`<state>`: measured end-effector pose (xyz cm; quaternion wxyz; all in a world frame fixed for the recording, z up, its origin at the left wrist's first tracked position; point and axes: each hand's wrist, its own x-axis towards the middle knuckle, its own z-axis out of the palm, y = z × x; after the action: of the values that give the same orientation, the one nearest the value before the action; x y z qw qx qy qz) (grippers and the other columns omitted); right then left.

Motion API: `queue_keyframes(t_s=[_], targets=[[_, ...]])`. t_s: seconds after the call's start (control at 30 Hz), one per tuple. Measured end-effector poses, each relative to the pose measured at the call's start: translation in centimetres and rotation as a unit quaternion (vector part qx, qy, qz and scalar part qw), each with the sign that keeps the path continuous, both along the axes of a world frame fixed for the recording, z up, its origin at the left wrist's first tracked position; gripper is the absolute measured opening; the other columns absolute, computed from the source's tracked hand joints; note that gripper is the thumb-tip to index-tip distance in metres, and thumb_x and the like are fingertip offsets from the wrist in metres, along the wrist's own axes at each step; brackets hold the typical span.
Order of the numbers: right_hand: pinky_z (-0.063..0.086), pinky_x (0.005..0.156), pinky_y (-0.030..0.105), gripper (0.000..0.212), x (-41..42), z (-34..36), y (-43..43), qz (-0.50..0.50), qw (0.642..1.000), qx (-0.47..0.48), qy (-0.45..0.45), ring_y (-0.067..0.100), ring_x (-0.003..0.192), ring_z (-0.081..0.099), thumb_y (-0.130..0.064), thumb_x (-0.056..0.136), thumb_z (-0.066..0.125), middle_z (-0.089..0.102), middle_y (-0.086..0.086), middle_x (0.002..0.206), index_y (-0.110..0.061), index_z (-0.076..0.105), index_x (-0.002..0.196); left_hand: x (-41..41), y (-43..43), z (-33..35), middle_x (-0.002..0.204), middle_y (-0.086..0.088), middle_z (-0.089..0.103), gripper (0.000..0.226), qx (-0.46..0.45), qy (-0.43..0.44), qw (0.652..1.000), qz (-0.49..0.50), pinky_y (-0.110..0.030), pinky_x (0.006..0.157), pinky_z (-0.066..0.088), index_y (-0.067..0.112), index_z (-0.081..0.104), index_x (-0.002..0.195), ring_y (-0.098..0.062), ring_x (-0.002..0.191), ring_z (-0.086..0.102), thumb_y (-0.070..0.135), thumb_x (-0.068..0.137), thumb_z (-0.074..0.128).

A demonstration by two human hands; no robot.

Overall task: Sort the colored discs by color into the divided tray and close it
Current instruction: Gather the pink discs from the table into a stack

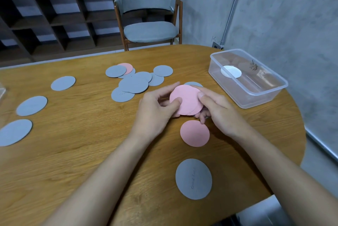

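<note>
Centre of frame: left hand [155, 105] and right hand [217, 108] together pinch what appears to be a stack of pink discs [186, 97], gathering one colour for the open tray [256, 99] at upper right; grey discs [133, 84] lie scattered on the bench [82, 134].

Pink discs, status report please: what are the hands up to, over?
Left hand and right hand pinch the pink disc stack. One pink disc loose on table, grey discs scattered. Clear tub open, nothing blocking.
</note>
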<state>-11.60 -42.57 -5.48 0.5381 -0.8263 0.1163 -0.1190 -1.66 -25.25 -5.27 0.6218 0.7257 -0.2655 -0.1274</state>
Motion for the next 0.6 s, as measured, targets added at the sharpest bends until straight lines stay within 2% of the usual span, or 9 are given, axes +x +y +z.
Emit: queue_keyframes(t_s=[0.1,0.17,0.23,0.3,0.37,0.43,0.5,0.53,0.6], targets=[[0.05,0.073,0.03,0.034,-0.5,0.4,0.2,0.006,0.998,-0.06,-0.002,0.005,0.068,0.06,-0.037,0.108,0.046,0.065,-0.005,0.077,-0.031,0.058,0.139,-0.6,-0.2,0.1,0.126,0.01,0.075,0.048,0.014,-0.038,0.999,-0.006,-0.028,0.08,0.064,0.024,0.067,0.14,-0.002,0.086,0.074,0.009,0.095,0.075],[0.046,0.073,0.025,0.034,-0.7,0.5,0.3,-0.001,0.996,-0.093,-0.006,0.003,0.07,0.06,-0.032,0.108,0.046,0.063,-0.011,0.078,-0.03,0.054,0.141,-1.0,-0.3,0.2,0.127,0.013,0.073,0.051,0.023,-0.051,0.998,-0.006,-0.029,0.081,0.065,0.025,0.064,0.142,-0.001,0.092,0.074,0.01,0.095,0.075],[0.043,0.075,0.021,0.035,-1.0,0.5,0.1,-0.011,0.993,-0.113,-0.007,0.0,0.077,0.059,-0.032,0.109,0.044,0.061,-0.016,0.08,-0.03,0.052,0.144,-1.1,-0.4,0.3,0.124,0.016,0.073,0.056,0.053,-0.109,0.993,-0.015,-0.035,0.091,0.063,0.03,0.057,0.149,-0.002,0.102,0.073,0.017,0.097,0.073],[0.04,0.077,0.016,0.035,-1.1,0.5,0.1,-0.017,0.992,-0.129,-0.006,-0.005,0.083,0.057,-0.03,0.109,0.043,0.059,-0.022,0.086,-0.028,0.051,0.144,-1.2,-0.3,0.3,0.122,0.008,0.074,0.062,0.102,-0.164,0.98,-0.04,-0.04,0.101,0.057,0.034,0.045,0.156,-0.011,0.108,0.071,0.027,0.1,0.069],[0.041,0.08,0.017,0.034,-1.1,0.4,0.1,-0.031,0.99,-0.136,-0.007,-0.005,0.089,0.057,-0.028,0.109,0.044,0.06,-0.022,0.096,-0.025,0.052,0.142,-1.5,0.1,0.3,0.131,0.003,0.071,0.066,0.157,-0.198,0.967,-0.039,-0.039,0.107,0.051,0.034,0.036,0.16,-0.016,0.118,0.066,0.035,0.101,0.066],[0.046,0.09,0.025,0.033,-1.2,0.3,0.0,-0.061,0.988,-0.139,-0.017,0.001,0.105,0.057,-0.028,0.109,0.044,0.063,-0.014,0.114,-0.023,0.052,0.141,-1.6,0.7,0.4,0.131,0.008,0.07,0.059,0.157,-0.265,0.951,-0.006,-0.037,0.1,0.054,0.03,0.05,0.151,-0.012,0.116,0.065,0.032,0.097,0.071],[0.046,0.1,0.031,0.034,-1.2,0.1,-0.3,-0.093,0.985,-0.14,-0.023,0.01,0.118,0.056,-0.028,0.109,0.043,0.062,-0.008,0.128,-0.021,0.051,0.142,-1.5,1.3,0.4,0.102,0.01,0.074,0.032,0.111,-0.31,0.944,-0.002,-0.034,0.082,0.056,0.025,0.072,0.119,-0.01,0.09,0.067,0.024,0.089,0.078],[0.045,0.102,0.031,0.035,-1.3,0.0,-0.4,-0.106,0.984,-0.138,-0.026,0.011,0.12,0.055,-0.028,0.109,0.043,0.061,-0.008,0.129,-0.021,0.05,0.143,-1.4,1.6,0.4,0.093,0.012,0.072,0.023,0.103,-0.312,0.944,-0.031,-0.034,0.077,0.054,0.024,0.075,0.106,-0.011,0.084,0.065,0.024,0.085,0.082],[0.043,0.103,0.029,0.035,-1.4,0.0,-0.4,-0.121,0.983,-0.135,-0.036,0.009,0.122,0.053,-0.027,0.109,0.043,0.06,-0.009,0.131,-0.021,0.049,0.144,-1.6,2.1,0.2,0.096,0.015,0.071,0.032,0.142,-0.309,0.932,-0.122,-0.033,0.082,0.053,0.027,0.078,0.103,-0.01,0.091,0.064,0.043,0.077,0.089]])
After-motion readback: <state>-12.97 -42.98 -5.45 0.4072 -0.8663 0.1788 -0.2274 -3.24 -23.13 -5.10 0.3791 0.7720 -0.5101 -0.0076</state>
